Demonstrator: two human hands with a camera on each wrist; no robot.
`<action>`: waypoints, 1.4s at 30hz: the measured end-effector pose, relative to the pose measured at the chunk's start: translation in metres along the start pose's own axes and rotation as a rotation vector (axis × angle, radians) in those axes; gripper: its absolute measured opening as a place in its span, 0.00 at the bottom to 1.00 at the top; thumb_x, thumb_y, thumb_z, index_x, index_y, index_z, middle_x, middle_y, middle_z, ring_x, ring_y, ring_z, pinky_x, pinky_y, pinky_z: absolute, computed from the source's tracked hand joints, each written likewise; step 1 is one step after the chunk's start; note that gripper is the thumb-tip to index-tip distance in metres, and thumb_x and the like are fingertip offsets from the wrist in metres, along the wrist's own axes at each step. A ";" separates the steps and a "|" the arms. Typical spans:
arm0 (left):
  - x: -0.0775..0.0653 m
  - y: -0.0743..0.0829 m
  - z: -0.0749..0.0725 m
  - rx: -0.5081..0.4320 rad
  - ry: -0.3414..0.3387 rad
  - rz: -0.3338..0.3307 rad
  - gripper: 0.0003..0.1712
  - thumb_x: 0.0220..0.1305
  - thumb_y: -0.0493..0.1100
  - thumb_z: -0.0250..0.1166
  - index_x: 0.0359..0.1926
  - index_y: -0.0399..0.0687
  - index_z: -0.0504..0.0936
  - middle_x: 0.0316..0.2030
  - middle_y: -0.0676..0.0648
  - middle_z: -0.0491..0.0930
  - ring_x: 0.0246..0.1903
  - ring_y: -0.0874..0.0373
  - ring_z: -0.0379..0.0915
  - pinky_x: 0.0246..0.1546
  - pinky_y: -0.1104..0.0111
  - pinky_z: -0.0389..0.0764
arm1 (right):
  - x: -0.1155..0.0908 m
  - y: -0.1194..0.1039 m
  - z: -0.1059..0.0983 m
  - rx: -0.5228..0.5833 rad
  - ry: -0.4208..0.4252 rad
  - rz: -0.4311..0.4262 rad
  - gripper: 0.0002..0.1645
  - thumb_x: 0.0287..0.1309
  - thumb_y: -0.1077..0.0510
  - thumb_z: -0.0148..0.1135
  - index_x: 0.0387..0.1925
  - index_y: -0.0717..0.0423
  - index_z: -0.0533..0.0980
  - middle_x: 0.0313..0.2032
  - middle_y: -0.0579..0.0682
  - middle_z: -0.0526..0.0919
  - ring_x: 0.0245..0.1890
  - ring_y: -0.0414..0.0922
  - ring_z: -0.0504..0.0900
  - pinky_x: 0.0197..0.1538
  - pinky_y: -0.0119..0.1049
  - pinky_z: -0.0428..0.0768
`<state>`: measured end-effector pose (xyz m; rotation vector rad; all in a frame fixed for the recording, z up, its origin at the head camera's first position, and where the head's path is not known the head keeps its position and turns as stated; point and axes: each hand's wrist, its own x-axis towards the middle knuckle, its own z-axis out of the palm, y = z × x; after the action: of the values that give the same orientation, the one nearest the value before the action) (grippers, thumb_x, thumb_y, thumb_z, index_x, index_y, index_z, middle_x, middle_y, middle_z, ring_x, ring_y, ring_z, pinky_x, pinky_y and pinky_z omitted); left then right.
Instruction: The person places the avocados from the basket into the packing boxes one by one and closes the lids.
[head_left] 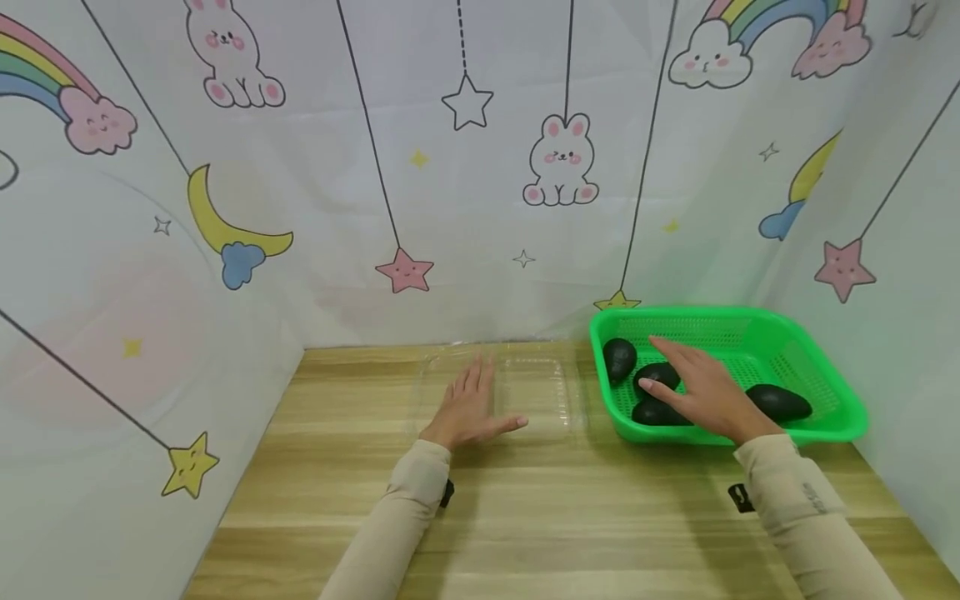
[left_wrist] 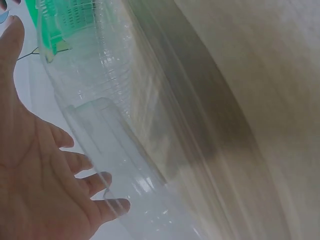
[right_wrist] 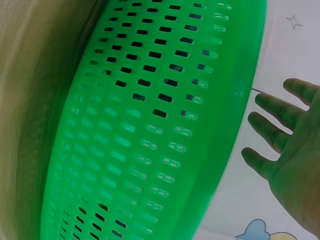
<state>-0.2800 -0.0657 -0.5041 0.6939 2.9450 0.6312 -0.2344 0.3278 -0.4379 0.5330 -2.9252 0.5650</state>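
A clear plastic clamshell container (head_left: 536,400) lies on the wooden table, left of a green perforated basket (head_left: 840,408). My left hand (head_left: 468,408) is over its left half, fingers spread and thumb out, holding nothing. In the left wrist view the fingertips of that hand (left_wrist: 45,165) overlap the container's rim (left_wrist: 95,135). Several dark avocados (head_left: 619,358) lie in the basket, most on its left side, with one avocado (head_left: 780,403) to the right. Above the basket's near side hovers my right hand (head_left: 708,390), fingers extended and nothing in its grasp; it partly hides the avocados.
A white cloth with cartoon prints (head_left: 487,200) stands as a wall behind the table and along both sides. The basket reaches close to the right-hand cloth. Wooden tabletop (head_left: 570,517) stretches in front of the container and basket.
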 end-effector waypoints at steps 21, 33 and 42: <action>-0.003 -0.002 0.012 -0.014 -0.035 -0.021 0.68 0.59 0.81 0.56 0.82 0.44 0.39 0.81 0.39 0.36 0.78 0.33 0.40 0.71 0.34 0.51 | 0.004 0.012 0.023 0.027 -0.065 0.097 0.50 0.71 0.28 0.48 0.80 0.52 0.54 0.75 0.65 0.59 0.73 0.69 0.57 0.66 0.73 0.58; -0.002 0.000 0.015 -0.003 -0.045 -0.037 0.67 0.59 0.82 0.55 0.82 0.48 0.38 0.82 0.44 0.33 0.78 0.35 0.39 0.71 0.33 0.49 | 0.011 0.020 0.031 0.017 -0.139 0.120 0.49 0.70 0.32 0.54 0.77 0.61 0.59 0.73 0.70 0.61 0.70 0.73 0.59 0.64 0.73 0.63; 0.005 0.001 0.012 0.009 -0.055 -0.043 0.68 0.57 0.84 0.54 0.83 0.52 0.37 0.82 0.43 0.34 0.78 0.34 0.39 0.70 0.32 0.50 | 0.027 0.030 0.025 0.019 -0.234 0.146 0.40 0.70 0.53 0.62 0.74 0.68 0.60 0.69 0.77 0.62 0.66 0.76 0.64 0.60 0.70 0.69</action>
<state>-0.2823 -0.0577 -0.5142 0.6360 2.9050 0.5865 -0.2718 0.3362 -0.4666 0.4154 -3.2042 0.5847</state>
